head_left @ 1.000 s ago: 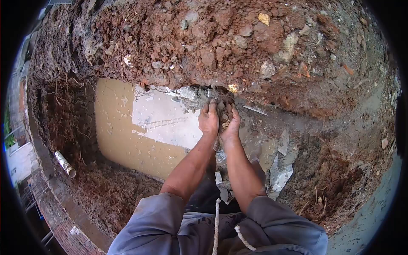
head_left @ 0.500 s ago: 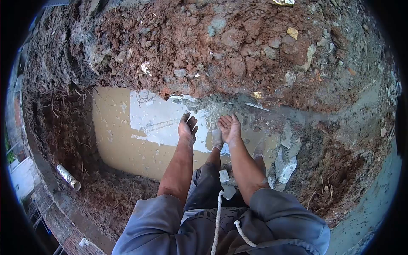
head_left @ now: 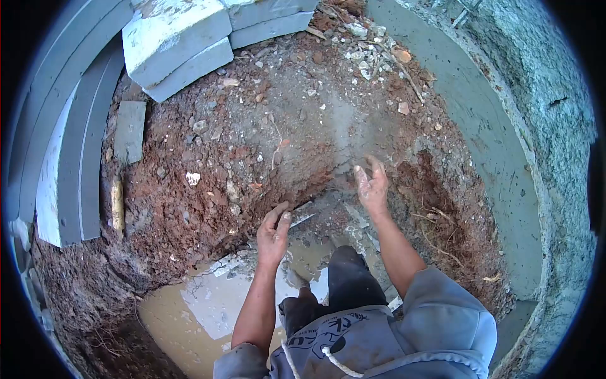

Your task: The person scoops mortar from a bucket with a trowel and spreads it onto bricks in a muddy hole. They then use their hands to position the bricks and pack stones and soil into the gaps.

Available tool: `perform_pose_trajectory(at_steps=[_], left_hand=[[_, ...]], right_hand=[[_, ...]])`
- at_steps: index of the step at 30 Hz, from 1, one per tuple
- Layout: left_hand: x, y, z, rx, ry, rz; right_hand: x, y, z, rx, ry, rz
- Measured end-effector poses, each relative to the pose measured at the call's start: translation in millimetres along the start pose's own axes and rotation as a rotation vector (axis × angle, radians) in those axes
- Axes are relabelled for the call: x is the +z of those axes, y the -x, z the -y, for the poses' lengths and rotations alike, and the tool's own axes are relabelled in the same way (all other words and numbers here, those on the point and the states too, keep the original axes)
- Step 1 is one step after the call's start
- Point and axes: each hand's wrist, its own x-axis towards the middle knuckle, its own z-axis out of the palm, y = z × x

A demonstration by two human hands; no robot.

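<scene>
I stand in a dug pit with muddy brown water (head_left: 189, 309) at its bottom. My left hand (head_left: 273, 232) is raised, fingers loosely apart, empty, just in front of the red earth bank (head_left: 208, 183) near a pale shard sticking out of the soil. My right hand (head_left: 372, 184) is lifted higher, muddy palm open with fingers spread, nothing in it, in front of the grey-brown soil wall. My dark trouser leg (head_left: 344, 278) and grey hooded top (head_left: 404, 335) fill the lower middle.
Grey concrete slabs (head_left: 177, 38) are stacked at the top left on the bank. A curved concrete rim (head_left: 505, 164) runs down the right side. Grey boards (head_left: 69, 164) lie along the left. Loose stones and rubble (head_left: 366, 38) litter the upper soil.
The view has swung upward and round, from the water to the bank and slabs. Both hands, earlier pressed together on a clump of soil, have parted, opened and risen empty.
</scene>
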Motion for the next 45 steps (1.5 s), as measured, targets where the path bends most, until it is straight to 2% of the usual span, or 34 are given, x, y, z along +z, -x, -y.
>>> perform_pose_trajectory(at_steps=[1,3,7,11,12,13,14,15,17,21,25,26,29,30,33,34,37,38,40,41,43,44,45], left_hand=[[13,-14,-30,0.135,-0.087,-0.002],[39,-42,-78,0.266,-0.200,-0.068],[88,-125,-127,0.495,-0.371,-0.221],[126,-236,-120,0.557,-0.717,-0.446],[135,-258,-118,0.554,-0.806,-0.484],[142,-276,-113,0.549,-0.891,-0.521],[146,-296,-101,0.443,-0.945,-0.539],[153,-311,-103,0.458,-0.955,-0.575],[168,-331,-102,0.451,-0.992,-0.639],[188,-349,-111,0.375,-0.965,-0.707],[221,-362,-129,0.476,-0.785,-0.703],[228,-370,-132,0.445,-0.731,-0.780],[234,-390,-136,0.388,-0.472,-0.885],[237,-392,-136,0.392,-0.460,-0.892],[244,-403,-139,0.378,-0.407,-0.991],[242,-405,-138,0.389,-0.472,-0.980],[235,-411,-137,0.358,-0.558,-0.961],[234,-414,-136,0.391,-0.576,-0.967],[234,-414,-132,0.450,-0.612,-0.975],[235,-407,-132,0.461,-0.630,-0.933],[237,-394,-137,0.493,-0.658,-0.851],[233,-387,-135,0.510,-0.556,-0.666],[233,-383,-130,0.511,-0.529,-0.661]], right_hand=[[-2,-24,-7,0.015,0.017,-0.045],[-5,-75,-16,0.001,0.041,-0.092],[22,-178,-31,-0.069,0.020,-0.138],[64,-262,-53,-0.104,0.074,-0.258],[64,-272,-40,-0.016,0.085,-0.238],[67,-285,-37,-0.085,0.034,-0.257],[68,-296,-31,-0.061,-0.106,-0.235],[70,-311,-22,-0.044,-0.251,-0.216],[79,-335,-11,-0.074,-0.188,-0.204],[86,-344,-12,-0.128,-0.171,-0.275],[93,-354,-4,-0.086,-0.130,-0.316],[84,-356,1,-0.035,-0.187,-0.234],[87,-363,-13,-0.243,-0.179,-0.216],[85,-357,-15,-0.182,-0.219,-0.165],[87,-359,-14,-0.112,-0.231,-0.238],[89,-361,-11,-0.100,-0.157,-0.202],[98,-366,-8,-0.162,-0.145,-0.288],[93,-364,-2,-0.117,-0.194,-0.245],[97,-364,-9,-0.154,-0.241,-0.253],[94,-363,-10,-0.170,-0.264,-0.256],[85,-350,-12,-0.147,-0.351,-0.129],[83,-340,-12,-0.129,-0.411,-0.089],[82,-333,-12,-0.112,-0.473,-0.050]])
